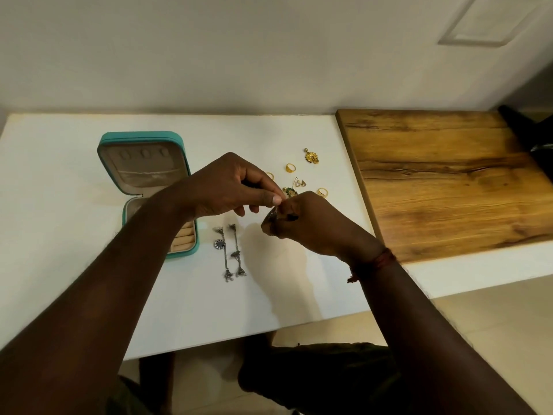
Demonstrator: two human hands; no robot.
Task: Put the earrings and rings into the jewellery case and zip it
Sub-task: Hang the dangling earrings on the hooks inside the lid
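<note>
A big white table (74, 265) fills the middle of the frame, and a brown wooden board (449, 181) lies on it at the right. A teal jewellery case (140, 135) sits open at the left of the table, its lid lying back toward the wall and its lower half partly hidden by the left arm. The two hands meet above the table in the middle of the frame. The right hand (305, 223) has its fingers curled tight around a small dark earring (273, 214). The left hand (227, 187) pinches its thumb and first finger together on the top of that same earring, and its other fingers hang loose. A red thread (380, 260) is tied on the right wrist. Two long silver earrings (230, 250) lie side by side just below the hands, near the case. Above the hands lie a gold flower piece (312, 156), a green and gold piece (289, 191), a small clear earring (299, 183) and two gold rings (290, 167), all outside the case.
</note>
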